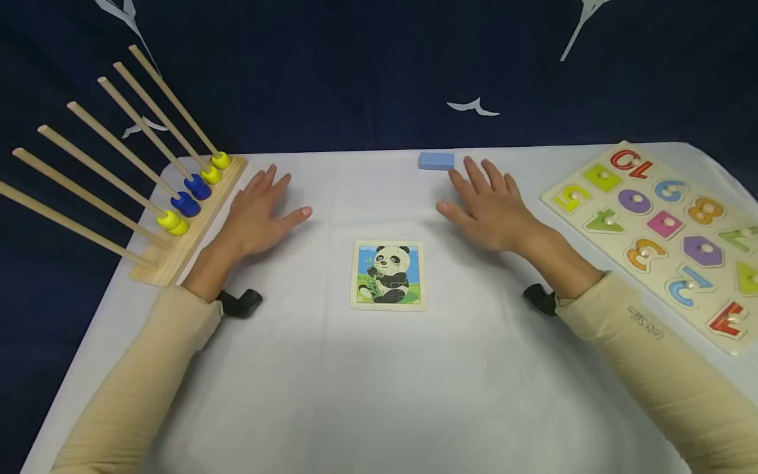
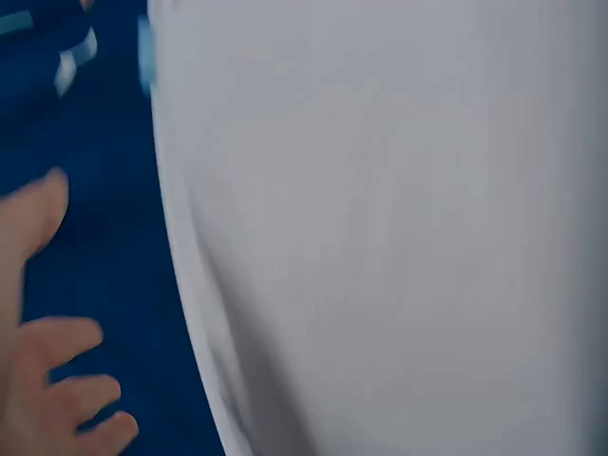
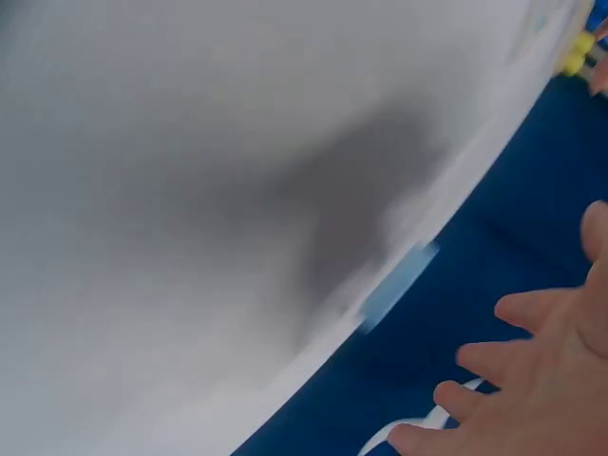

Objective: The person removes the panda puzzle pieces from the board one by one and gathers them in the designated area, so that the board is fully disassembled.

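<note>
Both hands are held out, palms down, over a white-covered table (image 1: 379,388), with fingers extended and thumbs spread wide; nothing is gripped by either. The left hand (image 1: 254,214) is held toward the far left corner, just beside a wooden bead abacus (image 1: 204,240) that is set along the left edge. Seven rods are carried by its base, five of them fitted with yellow or blue beads near the bottom. The right hand (image 1: 494,210) is pointed toward the far edge, its fingertips near a small blue block (image 1: 437,161) that is placed at that edge, right of center. Between the hands, and a little nearer the front edge, a square panda puzzle (image 1: 387,280) is laid flat in the middle of the table. A pegged number-and-shape board (image 1: 663,227) is laid at a slant from the far right corner along the right edge, its outer side cut off by the frame. Beige sleeves (image 1: 657,368) are worn to the wrists, the right one marked with small lettering, and a black device (image 1: 241,304) is seen at each wrist. The far edge is backed by a navy curtain (image 1: 331,66) printed with white bird-like shapes.
</note>
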Action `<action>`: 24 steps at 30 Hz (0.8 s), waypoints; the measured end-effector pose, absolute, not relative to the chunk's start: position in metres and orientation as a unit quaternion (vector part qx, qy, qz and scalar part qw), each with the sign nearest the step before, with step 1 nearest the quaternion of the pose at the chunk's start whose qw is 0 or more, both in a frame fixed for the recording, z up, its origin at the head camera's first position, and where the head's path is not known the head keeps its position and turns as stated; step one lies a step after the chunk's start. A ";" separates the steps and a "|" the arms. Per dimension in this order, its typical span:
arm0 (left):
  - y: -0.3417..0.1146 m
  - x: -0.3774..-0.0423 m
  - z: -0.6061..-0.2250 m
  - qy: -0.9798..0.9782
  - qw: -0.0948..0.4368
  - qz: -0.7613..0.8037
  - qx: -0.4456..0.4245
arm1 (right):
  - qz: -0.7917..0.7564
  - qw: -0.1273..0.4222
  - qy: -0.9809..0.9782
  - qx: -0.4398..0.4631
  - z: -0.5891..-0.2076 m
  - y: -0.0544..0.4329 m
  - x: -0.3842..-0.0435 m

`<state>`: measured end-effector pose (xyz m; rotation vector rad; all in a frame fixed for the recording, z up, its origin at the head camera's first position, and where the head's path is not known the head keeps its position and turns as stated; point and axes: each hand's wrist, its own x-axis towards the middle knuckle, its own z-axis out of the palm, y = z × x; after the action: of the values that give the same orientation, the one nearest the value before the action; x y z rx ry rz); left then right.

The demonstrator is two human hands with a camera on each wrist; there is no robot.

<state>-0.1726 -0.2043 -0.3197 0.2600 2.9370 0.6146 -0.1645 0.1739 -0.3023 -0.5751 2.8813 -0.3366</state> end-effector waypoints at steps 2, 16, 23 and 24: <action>-0.197 -0.156 -0.319 0.955 0.026 0.282 0.086 | -0.143 0.070 0.963 -0.216 -0.301 0.162 -0.156; -0.132 -0.073 -0.333 0.892 0.075 0.416 0.161 | -0.324 0.178 0.887 -0.275 -0.305 0.094 -0.126; -0.132 -0.072 -0.335 0.922 0.113 0.292 0.229 | -0.288 0.199 0.889 -0.295 -0.317 0.084 -0.132; -0.132 -0.072 -0.336 0.924 0.116 0.277 0.237 | -0.286 0.201 0.889 -0.295 -0.317 0.083 -0.132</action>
<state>-0.0721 -0.1321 -0.3358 0.6942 2.7059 0.8126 -0.1321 0.0834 -0.3171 -0.8230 2.4849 -0.7982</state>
